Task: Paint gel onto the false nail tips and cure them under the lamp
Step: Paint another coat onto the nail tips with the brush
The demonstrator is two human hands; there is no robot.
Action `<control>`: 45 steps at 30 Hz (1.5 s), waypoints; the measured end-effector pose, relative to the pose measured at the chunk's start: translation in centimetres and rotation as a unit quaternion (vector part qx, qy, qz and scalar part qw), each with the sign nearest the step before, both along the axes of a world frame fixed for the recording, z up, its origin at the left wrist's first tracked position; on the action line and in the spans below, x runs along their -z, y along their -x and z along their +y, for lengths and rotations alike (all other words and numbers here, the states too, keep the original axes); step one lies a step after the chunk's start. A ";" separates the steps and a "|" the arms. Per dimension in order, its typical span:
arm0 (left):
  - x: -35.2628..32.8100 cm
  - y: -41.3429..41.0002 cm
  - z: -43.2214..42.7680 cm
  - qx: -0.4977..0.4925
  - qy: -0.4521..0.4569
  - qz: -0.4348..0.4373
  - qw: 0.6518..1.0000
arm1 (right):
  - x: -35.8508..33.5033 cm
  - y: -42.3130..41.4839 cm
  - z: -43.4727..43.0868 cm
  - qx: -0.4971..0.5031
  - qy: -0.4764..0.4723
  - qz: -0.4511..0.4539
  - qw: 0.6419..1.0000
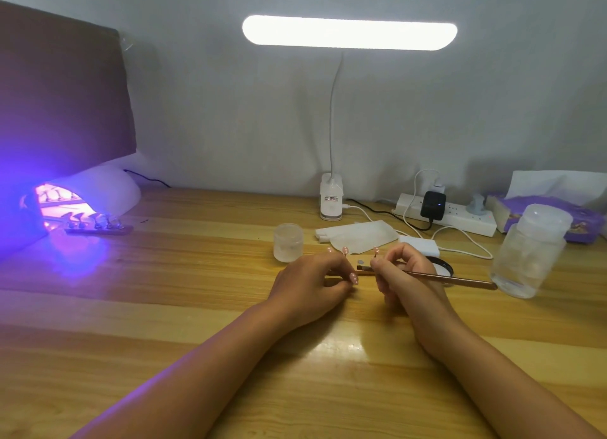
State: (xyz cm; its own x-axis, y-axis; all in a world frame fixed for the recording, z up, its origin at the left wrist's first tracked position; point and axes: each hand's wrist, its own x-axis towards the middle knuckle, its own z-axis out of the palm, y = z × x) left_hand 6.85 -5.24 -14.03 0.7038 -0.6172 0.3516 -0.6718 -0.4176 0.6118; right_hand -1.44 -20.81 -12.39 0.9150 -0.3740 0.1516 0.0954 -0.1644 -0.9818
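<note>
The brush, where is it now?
Head view, centre-right: the brush is held by the right hand, bristles toward the left hand, handle end near the clear jar.

The left hand (315,281) is pinching some thin stick (364,273), but its fingers cover nearly all of it, and the tiny grey bit (361,261) between the hands is too small to call. The right hand (404,274) covers the middle of the brush (453,277) and most of a black ring (445,267). The curing lamp (98,192) runs off the left edge, the strip of tips (98,230) is lost in purple glare, and the jar (528,251) on the right is blurry.
</note>
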 end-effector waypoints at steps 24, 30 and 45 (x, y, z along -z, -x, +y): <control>-0.2 0.1 -0.1 -0.002 -0.012 0.007 1.000 | 0.5 -0.6 0.1 0.008 0.100 0.027 0.995; -0.4 0.2 -0.2 -0.006 -0.017 0.016 1.000 | 0.5 -0.6 0.1 0.035 0.122 0.017 0.992; -0.5 0.3 -0.1 -0.003 -0.008 0.013 1.000 | 0.1 -0.1 -0.4 -0.049 0.040 0.013 0.998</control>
State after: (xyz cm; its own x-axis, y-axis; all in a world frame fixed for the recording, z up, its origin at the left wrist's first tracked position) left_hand 6.57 -5.33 -13.52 0.7161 -0.6188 0.3229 -0.6530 -0.4306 0.6230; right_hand -1.30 -21.17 -12.51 0.9505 -0.2710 0.1521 0.0885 -0.2333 -0.9684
